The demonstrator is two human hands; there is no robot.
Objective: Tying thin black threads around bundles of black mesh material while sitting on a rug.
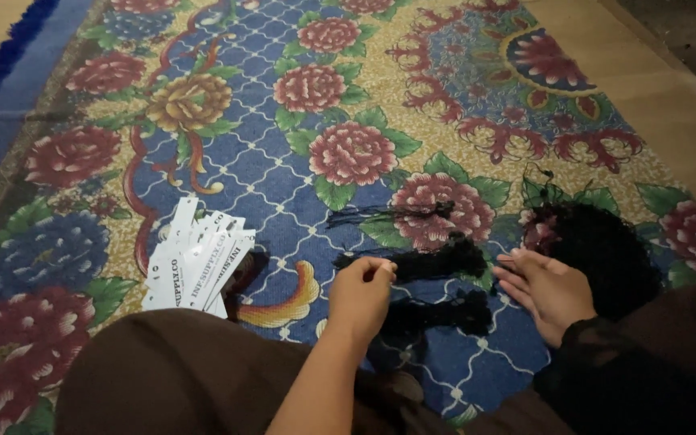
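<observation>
Pinching black thread bundle [437, 262] in left hand [360, 294] grip | right hand [548, 290] released, flat beside black thread pile [606, 246] | white tags [196, 259] on carpet [267, 169]

Head camera looks steeply down, close above the carpet [227, 153].

Left hand [362, 294], lower centre of frame: bare, no ring or watch visible; forearm bare down to bottom edge. Right hand [547, 288], lower right: bare, wrist met by dark, slightly sheer black sleeve [606, 362] with soft edge. Brown garment [179, 374] across lower left, smooth and plain; same dark brown cloth at lower right.
</observation>
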